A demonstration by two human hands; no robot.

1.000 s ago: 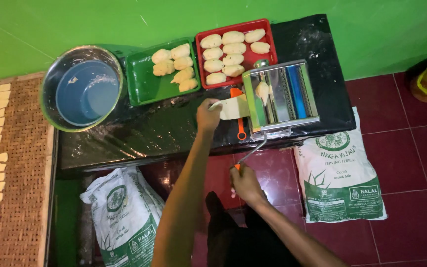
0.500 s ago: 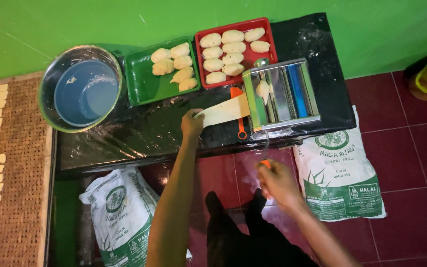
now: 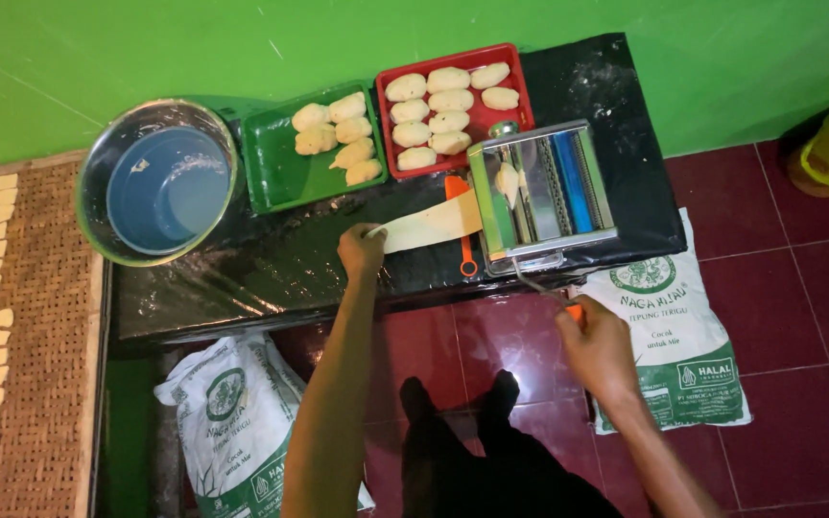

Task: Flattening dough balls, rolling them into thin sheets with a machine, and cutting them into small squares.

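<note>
On the black worktop (image 3: 242, 278) the left hand (image 3: 361, 249) pinches the free end of a dough sheet (image 3: 429, 223) coming out of the roller (image 3: 541, 192), its grip clamped on the sheet, while the right hand (image 3: 595, 347) is closed around the crank handle (image 3: 573, 309) below the worktop's edge. To do this well, I judge the sheet should be drawn out level and gently, at the pace of a steady crank, so it neither stretches nor bunches. Hidden are the rollers' nip, most of the handle under the fingers, and whether the dough lumps on the red tray (image 3: 520, 82) and green tray (image 3: 271, 177) are floured.
</note>
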